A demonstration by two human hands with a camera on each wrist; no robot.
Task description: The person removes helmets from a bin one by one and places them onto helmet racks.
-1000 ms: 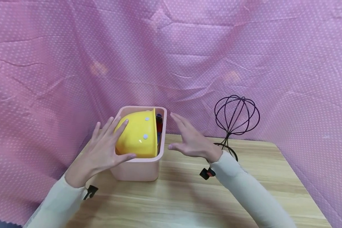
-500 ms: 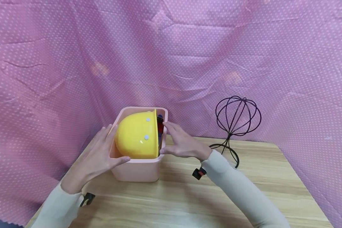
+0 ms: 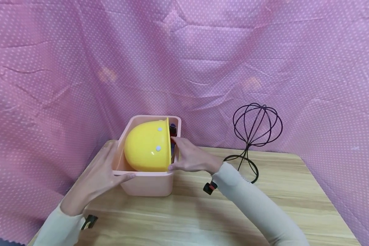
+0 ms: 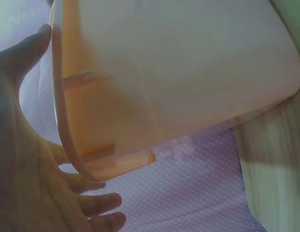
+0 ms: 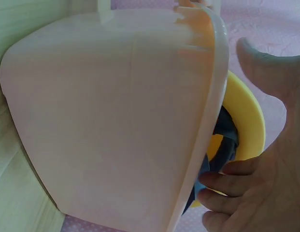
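A yellow hard hat (image 3: pixel 147 147) lies on its side in a pale pink plastic bin (image 3: pixel 147 184), its brim facing right. My left hand (image 3: pixel 95 174) spreads along the bin's left rim, thumb by the front edge; the left wrist view has its straight fingers (image 4: pixel 102 203) around the rim's corner. From the right, my right hand (image 3: pixel 192 157) reaches over the opposite rim, fingertips at the hat's brim and thumb close to the front corner. In the right wrist view, its fingers (image 5: pixel 227 183) extend beside the hat's dark inner straps (image 5: pixel 227 140).
Behind the right forearm stands a black wire frame (image 3: pixel 249 143) with a round cage top and ring base. Dark, red and blue items (image 3: pixel 173 130) sit inside the bin beside the hat. Pink dotted cloth (image 3: pixel 203 68) hangs around the wooden table (image 3: pixel 184 218).
My right hand has moved left, over the bin's right rim to the hat's brim. My left hand has drawn back left and down from over the hat to the rim.
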